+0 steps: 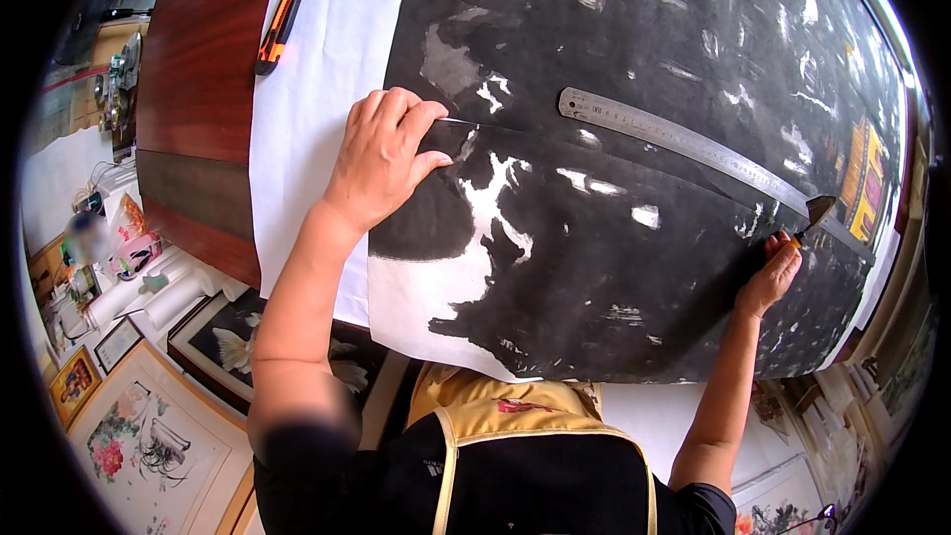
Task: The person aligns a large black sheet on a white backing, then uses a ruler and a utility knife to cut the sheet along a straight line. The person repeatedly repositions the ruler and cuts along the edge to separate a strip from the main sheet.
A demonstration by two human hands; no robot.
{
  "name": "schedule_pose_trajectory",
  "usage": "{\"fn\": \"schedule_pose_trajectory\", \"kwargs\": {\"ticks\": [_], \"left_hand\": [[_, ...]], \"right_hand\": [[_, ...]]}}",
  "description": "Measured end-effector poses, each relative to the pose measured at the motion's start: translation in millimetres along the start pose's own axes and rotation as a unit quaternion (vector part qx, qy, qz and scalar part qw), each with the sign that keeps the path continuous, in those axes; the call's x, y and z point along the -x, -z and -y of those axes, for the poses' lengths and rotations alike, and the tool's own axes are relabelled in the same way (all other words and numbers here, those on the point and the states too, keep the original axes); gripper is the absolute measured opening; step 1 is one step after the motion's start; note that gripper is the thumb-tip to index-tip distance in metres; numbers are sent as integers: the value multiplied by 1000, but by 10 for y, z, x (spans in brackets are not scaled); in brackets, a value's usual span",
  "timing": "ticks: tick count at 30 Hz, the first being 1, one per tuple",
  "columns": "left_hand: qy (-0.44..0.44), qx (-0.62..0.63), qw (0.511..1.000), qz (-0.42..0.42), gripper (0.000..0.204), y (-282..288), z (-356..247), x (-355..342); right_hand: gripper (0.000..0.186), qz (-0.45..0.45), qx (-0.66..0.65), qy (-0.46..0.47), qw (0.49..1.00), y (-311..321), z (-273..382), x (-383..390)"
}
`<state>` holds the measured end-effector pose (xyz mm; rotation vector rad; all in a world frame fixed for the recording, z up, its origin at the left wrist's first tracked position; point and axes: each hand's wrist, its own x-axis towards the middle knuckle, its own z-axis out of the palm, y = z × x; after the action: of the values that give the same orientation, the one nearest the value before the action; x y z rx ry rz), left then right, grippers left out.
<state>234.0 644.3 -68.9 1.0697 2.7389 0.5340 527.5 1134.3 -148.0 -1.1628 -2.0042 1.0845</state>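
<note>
A large sheet of paper covered in black ink wash [634,139] lies on the dark wooden table [198,69], with a white margin at its left. My left hand [381,154] presses flat on the sheet's left part, at the start of a thin cut line. A long steel ruler [684,144] lies slanted across the sheet. At the ruler's far right end, my right hand [771,277] grips a small knife [814,213] with its blade on the paper.
An orange and black utility knife [282,20] rests on the white margin at the top left. Framed and loose flower paintings [129,426] and paper rolls [149,292] lie on the floor to the left. More paintings [792,505] sit at the lower right.
</note>
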Motion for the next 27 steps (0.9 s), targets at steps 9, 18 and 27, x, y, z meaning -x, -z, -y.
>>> {"fn": "schedule_pose_trajectory", "kwargs": {"ticks": [9, 18, 27], "left_hand": [[14, 24, 999, -27, 51, -14, 44, 31], [-65, -21, 997, 36, 56, -272, -759, -6], [-119, -97, 986, 59, 74, -581, -911, 175]], "right_hand": [[33, 4, -22, -10, 1000, 38, -44, 13], [29, 41, -153, -61, 986, 19, 262, 19], [33, 71, -104, -74, 989, 447, 570, -236]]}}
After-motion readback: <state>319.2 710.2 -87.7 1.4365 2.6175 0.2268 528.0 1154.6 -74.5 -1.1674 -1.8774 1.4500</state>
